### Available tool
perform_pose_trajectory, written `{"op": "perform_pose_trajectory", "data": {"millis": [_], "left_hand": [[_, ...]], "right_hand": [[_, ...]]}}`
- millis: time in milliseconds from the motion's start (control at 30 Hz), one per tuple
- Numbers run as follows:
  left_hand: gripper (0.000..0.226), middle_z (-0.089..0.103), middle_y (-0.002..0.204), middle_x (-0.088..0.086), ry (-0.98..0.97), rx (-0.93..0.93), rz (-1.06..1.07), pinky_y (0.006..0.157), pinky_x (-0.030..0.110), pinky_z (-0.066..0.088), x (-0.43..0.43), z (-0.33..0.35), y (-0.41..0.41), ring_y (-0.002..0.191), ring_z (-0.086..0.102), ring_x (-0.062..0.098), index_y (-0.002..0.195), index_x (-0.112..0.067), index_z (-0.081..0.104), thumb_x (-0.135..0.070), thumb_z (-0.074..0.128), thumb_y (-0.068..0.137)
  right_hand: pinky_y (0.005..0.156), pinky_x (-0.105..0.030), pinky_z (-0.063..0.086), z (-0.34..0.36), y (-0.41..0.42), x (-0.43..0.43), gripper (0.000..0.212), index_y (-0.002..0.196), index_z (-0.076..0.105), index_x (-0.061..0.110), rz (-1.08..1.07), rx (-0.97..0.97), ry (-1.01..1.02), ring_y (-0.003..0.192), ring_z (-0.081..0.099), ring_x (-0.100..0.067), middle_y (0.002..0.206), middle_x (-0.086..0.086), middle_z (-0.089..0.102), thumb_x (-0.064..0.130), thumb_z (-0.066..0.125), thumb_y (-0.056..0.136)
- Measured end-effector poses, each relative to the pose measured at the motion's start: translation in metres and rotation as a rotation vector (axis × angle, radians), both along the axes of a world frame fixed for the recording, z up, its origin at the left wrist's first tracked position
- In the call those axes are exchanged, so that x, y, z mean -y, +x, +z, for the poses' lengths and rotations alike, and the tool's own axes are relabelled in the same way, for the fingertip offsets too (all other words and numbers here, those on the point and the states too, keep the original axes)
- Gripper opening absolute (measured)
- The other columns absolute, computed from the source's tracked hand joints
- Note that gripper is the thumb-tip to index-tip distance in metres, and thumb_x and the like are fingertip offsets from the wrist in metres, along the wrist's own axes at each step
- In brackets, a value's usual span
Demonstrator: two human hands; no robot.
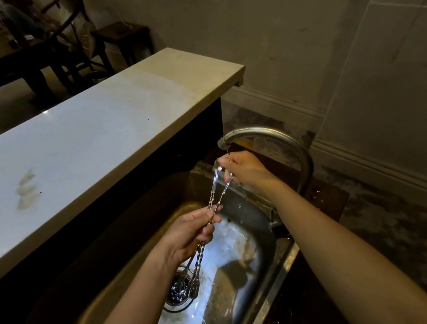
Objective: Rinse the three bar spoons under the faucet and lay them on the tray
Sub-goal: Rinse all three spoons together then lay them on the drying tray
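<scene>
Several twisted metal bar spoons [213, 193] are bunched together over the steel sink [278, 267]. My left hand [190, 232] grips them around the middle of their stems, and their fork ends hang down above the drain [178, 290]. My right hand [244, 166] pinches the bowl ends just under the spout of the curved faucet [264, 132], where a thin stream of water falls on them. No tray is in view.
A long white stone counter [76, 145] runs behind the sink, raised above it. A pale wall with a skirting board stands at the right. Dark wooden tables and chairs [28, 57] stand in the back left. A patterned surface borders the sink at the right.
</scene>
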State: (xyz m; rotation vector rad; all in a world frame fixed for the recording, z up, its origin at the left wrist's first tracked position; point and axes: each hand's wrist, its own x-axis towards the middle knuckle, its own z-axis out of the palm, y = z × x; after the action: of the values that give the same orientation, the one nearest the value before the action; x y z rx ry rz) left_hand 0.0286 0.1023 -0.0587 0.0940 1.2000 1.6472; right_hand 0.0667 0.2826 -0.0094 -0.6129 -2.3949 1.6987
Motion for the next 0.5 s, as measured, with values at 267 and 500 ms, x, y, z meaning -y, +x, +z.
{"op": "perform_pose_trajectory", "data": {"millis": [267,500], "left_hand": [[0.023,0.063,0.058,0.002,0.002,-0.031,-0.035,0.036,0.011,0.032,-0.005,0.004,0.002,0.038,0.044,0.003,0.102,0.001,0.059,0.0,0.037,0.096],[0.023,0.064,0.055,0.001,0.024,-0.005,0.021,0.039,0.011,0.04,-0.01,0.012,-0.002,0.04,0.052,0.004,0.094,-0.001,0.059,0.001,0.036,0.096]], "right_hand": [[0.062,-0.018,0.044,-0.002,-0.009,0.002,0.021,0.102,0.063,0.004,0.029,-0.002,-0.026,0.066,0.056,-0.006,0.076,0.0,0.059,0.022,0.057,0.091],[0.058,-0.006,0.045,0.004,-0.016,-0.004,0.037,0.112,0.058,-0.01,-0.021,0.013,0.034,0.063,0.057,0.004,0.084,0.008,0.062,0.02,0.038,0.1]]}}
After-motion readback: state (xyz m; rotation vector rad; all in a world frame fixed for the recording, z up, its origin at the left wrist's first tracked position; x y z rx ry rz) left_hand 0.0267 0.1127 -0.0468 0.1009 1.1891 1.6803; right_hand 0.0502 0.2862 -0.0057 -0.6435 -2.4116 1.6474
